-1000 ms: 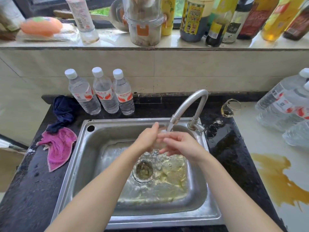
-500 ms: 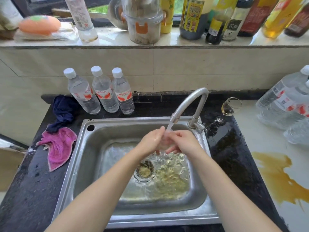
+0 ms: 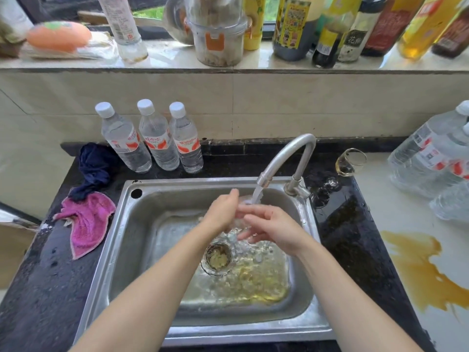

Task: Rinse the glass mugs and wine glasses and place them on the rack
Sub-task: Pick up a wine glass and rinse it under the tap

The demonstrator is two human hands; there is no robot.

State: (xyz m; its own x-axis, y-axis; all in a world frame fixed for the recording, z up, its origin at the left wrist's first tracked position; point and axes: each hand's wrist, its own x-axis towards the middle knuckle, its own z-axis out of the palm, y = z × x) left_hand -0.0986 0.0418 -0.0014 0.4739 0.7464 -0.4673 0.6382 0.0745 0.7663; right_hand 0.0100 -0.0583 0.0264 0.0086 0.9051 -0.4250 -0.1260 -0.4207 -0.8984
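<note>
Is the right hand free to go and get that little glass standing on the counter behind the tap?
Probably yes. The right hand is under the running tap with the left hand, fingers loose, apparently holding nothing. The small glass stands upright to its right, with only wet countertop between.

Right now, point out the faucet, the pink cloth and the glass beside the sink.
faucet [image 3: 289, 153]: head view, on its curved spout.
pink cloth [image 3: 87, 222]: head view, middle of the fabric.
glass [image 3: 349, 162]: head view, on its tilted bowl.
</note>
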